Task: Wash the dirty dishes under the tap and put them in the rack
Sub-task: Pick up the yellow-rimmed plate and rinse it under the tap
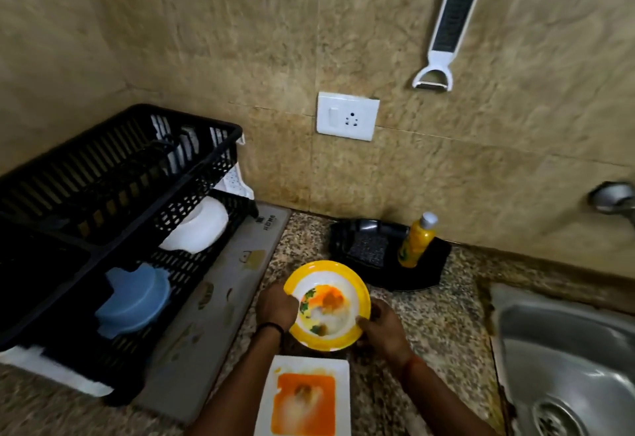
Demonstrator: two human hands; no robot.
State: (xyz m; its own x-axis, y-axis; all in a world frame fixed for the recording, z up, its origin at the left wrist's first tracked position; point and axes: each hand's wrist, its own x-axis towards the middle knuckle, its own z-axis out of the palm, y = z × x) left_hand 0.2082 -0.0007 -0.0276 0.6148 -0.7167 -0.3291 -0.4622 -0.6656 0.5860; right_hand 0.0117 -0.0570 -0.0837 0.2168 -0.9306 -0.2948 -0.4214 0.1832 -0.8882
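Taking the yellow-rimmed bowl as the landmark, bare speckled tabletop runs to its right as far as the sink, with nothing standing on that stretch. Behind the bowl and slightly right, a black tray with a scrub pad and a yellow bottle blocks the way to the wall. Left of the bowl lies a flat mat, then the black rack. In front of the bowl, a soiled white rectangular plate fills the near edge.
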